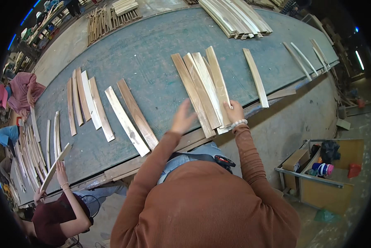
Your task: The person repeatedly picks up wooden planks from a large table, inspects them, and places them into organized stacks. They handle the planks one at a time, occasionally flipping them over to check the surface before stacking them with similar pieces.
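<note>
Several wooden slats lie side by side at the table's near edge, fanned slightly at their far ends. My right hand (234, 112) grips the near end of the rightmost slat (217, 74), which bears faint pale marks. Left of the group, my left hand (183, 117) is blurred, its fingers apart beside a brown slat (193, 93), with nothing in it. Between these lie a tan slat (201, 90) and a whitish slat (206, 82). A separate slat (255, 77) rests to the right, its near end past the edge.
The green-topped table (148, 55) carries a stack of slats (238, 18) at the far side. A pale slat (126, 124) and a dark slat (137, 111) lie on the left. A co-worker (61, 210) holds a board (55, 167). A cart (322, 173) with odds and ends stands at right.
</note>
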### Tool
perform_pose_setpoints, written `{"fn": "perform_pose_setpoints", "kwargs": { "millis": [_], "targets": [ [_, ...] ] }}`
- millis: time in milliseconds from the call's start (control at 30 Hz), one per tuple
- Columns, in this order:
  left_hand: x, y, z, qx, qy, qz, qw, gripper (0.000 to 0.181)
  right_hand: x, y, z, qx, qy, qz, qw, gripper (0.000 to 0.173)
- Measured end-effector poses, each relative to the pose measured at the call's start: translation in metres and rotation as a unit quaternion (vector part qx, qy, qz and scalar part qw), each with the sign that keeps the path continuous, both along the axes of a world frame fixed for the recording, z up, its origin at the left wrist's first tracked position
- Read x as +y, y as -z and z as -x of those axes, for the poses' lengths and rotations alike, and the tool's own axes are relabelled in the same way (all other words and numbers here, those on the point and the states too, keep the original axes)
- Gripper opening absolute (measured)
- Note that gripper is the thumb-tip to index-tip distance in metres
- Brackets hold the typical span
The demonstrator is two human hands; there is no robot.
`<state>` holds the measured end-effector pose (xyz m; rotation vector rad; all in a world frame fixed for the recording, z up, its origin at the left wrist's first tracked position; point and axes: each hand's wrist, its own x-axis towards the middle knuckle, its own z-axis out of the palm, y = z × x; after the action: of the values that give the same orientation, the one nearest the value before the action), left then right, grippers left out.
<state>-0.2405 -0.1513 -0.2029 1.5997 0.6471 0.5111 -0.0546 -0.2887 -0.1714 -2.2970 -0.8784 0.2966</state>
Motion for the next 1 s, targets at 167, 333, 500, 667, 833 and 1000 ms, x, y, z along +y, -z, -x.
{"fn": "perform_pose_setpoints", "kwargs": {
  "millis": [167, 333, 500, 667, 833, 1000],
  "targets": [
    [-0.027, 0.008, -0.097, 0.14, -0.017, -0.029, 0.99, 0.073, -0.016, 0.029, -0.025, -0.002, -0.112, 0.103, 0.988, 0.046],
    [-0.01, 0.026, -0.107, 0.1, -0.008, 0.078, 0.992, 0.066, 0.008, 0.011, -0.009, 0.006, -0.135, 0.25, 0.959, 0.067],
    [0.005, 0.048, -0.115, 0.15, -0.129, 0.195, 0.961, 0.043, 0.033, 0.02, -0.024, 0.138, -0.042, 0.141, 0.98, 0.076],
    [0.001, 0.007, -0.108, 0.183, -0.061, -0.067, 0.979, 0.048, 0.029, 0.043, -0.077, 0.311, 0.008, 0.085, 0.947, 0.048],
    [0.003, -0.006, -0.105, 0.28, -0.04, -0.131, 0.95, 0.057, 0.052, -0.004, -0.04, -0.101, -0.061, 0.151, 0.982, 0.041],
    [-0.002, -0.025, -0.111, 0.329, -0.029, -0.133, 0.934, 0.062, 0.05, 0.06, -0.057, 0.396, 0.12, -0.062, 0.908, 0.049]
  ]
}}
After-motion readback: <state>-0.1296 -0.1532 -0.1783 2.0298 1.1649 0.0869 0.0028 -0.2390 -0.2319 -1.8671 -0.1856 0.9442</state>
